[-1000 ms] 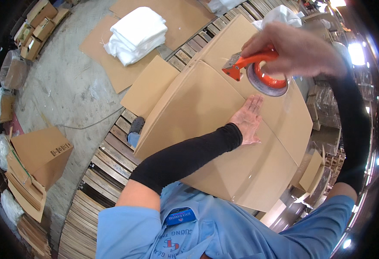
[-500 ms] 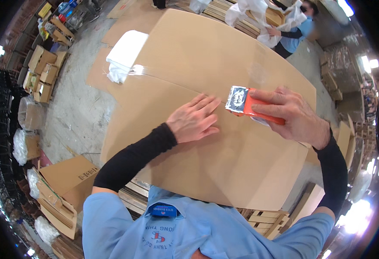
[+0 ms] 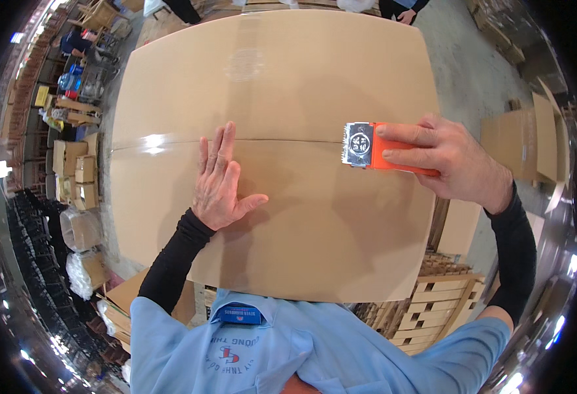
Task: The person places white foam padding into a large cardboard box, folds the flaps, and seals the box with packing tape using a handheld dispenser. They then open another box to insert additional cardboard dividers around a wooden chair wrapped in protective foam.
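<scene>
A large brown cardboard box (image 3: pixel 314 223) lies before me, a straight seam running across its top between the flaps. My left hand (image 3: pixel 219 180), fingers stretched and thumb out to the side, rests on or just over the top below the seam, holding nothing. My right hand (image 3: pixel 456 157) grips an orange tape dispenser (image 3: pixel 383 155) with a toothed metal plate facing left. It is at the right part of the seam. Whether the dispenser touches the cardboard I cannot tell. Shiny clear tape (image 3: pixel 154 143) shows at the seam's left end.
Slatted wooden pieces (image 3: pixel 433 305) are stacked below the box's near right side. An open carton (image 3: pixel 521 141) stands at the right, and smaller cartons (image 3: pixel 78 167) at the left. A co-worker's hand (image 3: pixel 406 16) shows past the far right corner, and a dark-clothed leg (image 3: pixel 184 10) at the far left.
The view has turned, so the seam now runs level. My left hand has moved left along the box, away from the dispenser. The white sheet at the far left is out of sight.
</scene>
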A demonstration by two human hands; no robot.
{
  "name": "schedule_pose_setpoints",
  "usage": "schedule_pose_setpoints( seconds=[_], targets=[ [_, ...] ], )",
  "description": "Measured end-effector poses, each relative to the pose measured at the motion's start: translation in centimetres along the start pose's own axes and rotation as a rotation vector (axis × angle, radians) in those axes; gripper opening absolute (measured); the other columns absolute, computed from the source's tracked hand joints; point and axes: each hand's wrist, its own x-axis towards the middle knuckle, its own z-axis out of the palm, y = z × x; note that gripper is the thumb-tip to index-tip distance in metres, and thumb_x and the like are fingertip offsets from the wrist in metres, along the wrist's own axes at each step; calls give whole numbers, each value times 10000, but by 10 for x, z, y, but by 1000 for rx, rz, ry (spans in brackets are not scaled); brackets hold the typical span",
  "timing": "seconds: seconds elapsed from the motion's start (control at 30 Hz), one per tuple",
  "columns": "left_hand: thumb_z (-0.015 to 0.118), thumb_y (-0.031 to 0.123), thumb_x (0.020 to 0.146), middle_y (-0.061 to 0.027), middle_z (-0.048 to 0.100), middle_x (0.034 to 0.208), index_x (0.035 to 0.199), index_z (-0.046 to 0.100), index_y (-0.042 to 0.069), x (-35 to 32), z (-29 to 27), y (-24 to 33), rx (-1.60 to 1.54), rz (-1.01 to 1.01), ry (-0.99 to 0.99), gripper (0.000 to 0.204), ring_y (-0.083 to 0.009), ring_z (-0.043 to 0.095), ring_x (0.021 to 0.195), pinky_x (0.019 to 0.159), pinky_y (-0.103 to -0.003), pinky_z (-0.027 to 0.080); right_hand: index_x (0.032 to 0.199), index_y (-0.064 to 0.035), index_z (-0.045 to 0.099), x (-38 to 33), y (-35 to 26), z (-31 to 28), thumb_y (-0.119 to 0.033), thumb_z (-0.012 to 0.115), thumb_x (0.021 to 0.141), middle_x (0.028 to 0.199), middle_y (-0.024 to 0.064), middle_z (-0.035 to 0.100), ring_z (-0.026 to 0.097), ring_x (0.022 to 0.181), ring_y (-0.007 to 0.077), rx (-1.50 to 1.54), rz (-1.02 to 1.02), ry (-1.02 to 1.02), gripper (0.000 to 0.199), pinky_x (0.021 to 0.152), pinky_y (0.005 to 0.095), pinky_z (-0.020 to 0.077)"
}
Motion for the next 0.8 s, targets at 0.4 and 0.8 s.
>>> schedule_pose_setpoints(
  seconds=[0.4, 0.8],
  targets=[
    [536, 706, 920, -335, 171, 1626, 876, 485, -45, 33, 17, 40, 42, 69, -181, 754, -486, 150, 1523, 1220, -607, 108, 1117, -145, 717, -89, 41, -1, 38, 811, 611, 1371, 10, 625, 552, 847, 251, 55, 23, 78, 546, 739, 356, 543],
    [432, 771, 924, -366, 72, 1628, 901, 487, -54, 35, 18, 47, 61, 104, -335, 828, -537, 86, 1513, 1206, -635, 71, 1166, -164, 704, -153, 66, 17, 49, 806, 650, 1439, 28, 591, 556, 885, 245, 36, 57, 91, 567, 753, 349, 545]
  ],
)
